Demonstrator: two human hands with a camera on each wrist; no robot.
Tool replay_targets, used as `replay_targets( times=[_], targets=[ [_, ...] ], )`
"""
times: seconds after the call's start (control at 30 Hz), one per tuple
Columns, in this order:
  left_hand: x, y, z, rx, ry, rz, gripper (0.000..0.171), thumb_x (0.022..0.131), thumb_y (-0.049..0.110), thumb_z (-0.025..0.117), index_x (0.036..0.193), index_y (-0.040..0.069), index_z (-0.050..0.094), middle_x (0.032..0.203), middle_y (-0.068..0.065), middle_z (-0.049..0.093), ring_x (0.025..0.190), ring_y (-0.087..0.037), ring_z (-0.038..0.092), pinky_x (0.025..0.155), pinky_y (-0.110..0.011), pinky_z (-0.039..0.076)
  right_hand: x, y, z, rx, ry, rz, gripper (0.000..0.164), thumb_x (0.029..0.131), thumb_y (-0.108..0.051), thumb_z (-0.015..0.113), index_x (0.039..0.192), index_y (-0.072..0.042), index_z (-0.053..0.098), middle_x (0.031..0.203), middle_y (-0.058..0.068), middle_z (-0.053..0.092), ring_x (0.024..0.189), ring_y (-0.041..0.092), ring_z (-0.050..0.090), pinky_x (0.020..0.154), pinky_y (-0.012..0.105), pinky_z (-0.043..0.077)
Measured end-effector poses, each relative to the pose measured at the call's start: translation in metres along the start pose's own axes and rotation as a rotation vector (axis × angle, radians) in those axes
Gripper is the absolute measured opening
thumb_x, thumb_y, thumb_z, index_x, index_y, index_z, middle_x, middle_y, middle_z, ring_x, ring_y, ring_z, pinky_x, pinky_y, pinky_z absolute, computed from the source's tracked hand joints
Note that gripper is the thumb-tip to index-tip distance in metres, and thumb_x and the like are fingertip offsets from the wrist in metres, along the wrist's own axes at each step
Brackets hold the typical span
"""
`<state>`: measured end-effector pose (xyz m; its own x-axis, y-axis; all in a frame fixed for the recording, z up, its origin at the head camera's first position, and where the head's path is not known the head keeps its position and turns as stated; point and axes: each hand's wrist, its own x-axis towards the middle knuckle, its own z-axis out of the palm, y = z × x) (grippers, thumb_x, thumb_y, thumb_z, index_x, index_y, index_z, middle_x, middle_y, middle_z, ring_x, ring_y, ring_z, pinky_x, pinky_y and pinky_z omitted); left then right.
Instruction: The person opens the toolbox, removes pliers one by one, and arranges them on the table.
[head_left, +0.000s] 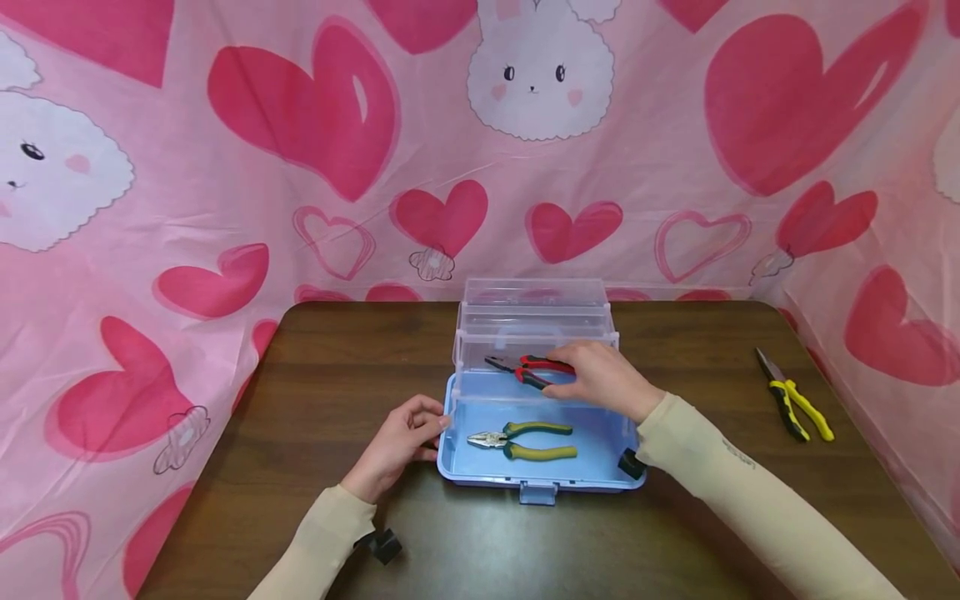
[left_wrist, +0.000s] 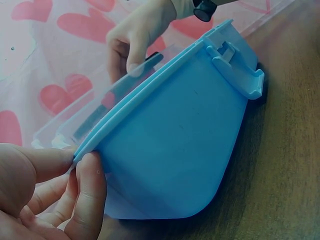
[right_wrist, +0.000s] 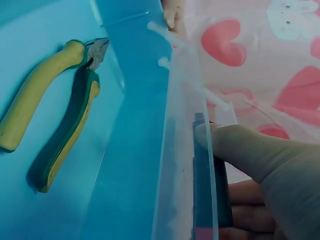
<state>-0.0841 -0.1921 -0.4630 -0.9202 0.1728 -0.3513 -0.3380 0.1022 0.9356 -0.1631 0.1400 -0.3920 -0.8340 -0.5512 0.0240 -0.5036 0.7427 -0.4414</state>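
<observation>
A light blue toolbox stands open on the table, its clear tiered trays raised at the back. My left hand pinches the box's left rim between thumb and fingers. With my right hand I grip the handles of red-and-black pliers at the lower clear tray; their jaws point left. In the right wrist view the tray wall partly covers these pliers. Combination pliers with yellow-green handles lie on the box floor, also jaws to the left.
Long-nose pliers with yellow-and-black handles lie at the right side of the brown wooden table. A latch hangs from the box's front. Pink heart-patterned cloth hangs behind the table and at its sides.
</observation>
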Motion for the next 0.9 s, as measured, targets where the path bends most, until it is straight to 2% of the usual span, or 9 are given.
replay_targets(
  times=[0.3,0.47,0.63,0.9],
  targets=[
    [0.000,-0.001,0.002,0.003,-0.001,0.007,0.034,0.100,0.021,0.072,0.123,0.001,0.056,0.101,-0.013,0.074,0.080,-0.021,0.066,0.071,-0.031,0.062,-0.013,0.002,-0.008,0.011,0.054,-0.008,0.057,0.081,-0.034,0.091,0.130,-0.012,0.073,0.113,0.002,0.075,0.095,0.020,0.070,0.084,0.045,0.059],
    [0.001,-0.001,0.002,0.009,0.004,0.009,0.034,0.100,0.021,0.072,0.123,0.002,0.056,0.103,-0.014,0.074,0.080,-0.021,0.066,0.072,-0.031,0.062,-0.023,0.006,-0.012,0.041,0.067,-0.002,0.063,0.080,-0.030,0.092,0.136,-0.014,0.069,0.120,0.005,0.072,0.103,0.024,0.068,0.088,0.051,0.059],
    [0.000,-0.001,0.003,0.005,0.003,0.009,0.033,0.100,0.021,0.072,0.123,0.002,0.056,0.102,-0.013,0.074,0.080,-0.021,0.066,0.072,-0.031,0.062,-0.036,0.012,-0.015,0.023,0.085,-0.015,0.068,0.079,-0.029,0.093,0.140,-0.014,0.066,0.127,0.007,0.069,0.112,0.029,0.066,0.090,0.054,0.058],
    [-0.002,-0.001,0.004,0.013,0.011,0.010,0.034,0.100,0.021,0.072,0.123,0.001,0.057,0.104,-0.016,0.074,0.080,-0.022,0.065,0.072,-0.031,0.061,-0.057,0.012,-0.017,-0.009,0.065,-0.003,0.068,0.079,-0.034,0.092,0.139,-0.015,0.067,0.127,0.005,0.069,0.116,0.030,0.064,0.091,0.056,0.057]
  ],
)
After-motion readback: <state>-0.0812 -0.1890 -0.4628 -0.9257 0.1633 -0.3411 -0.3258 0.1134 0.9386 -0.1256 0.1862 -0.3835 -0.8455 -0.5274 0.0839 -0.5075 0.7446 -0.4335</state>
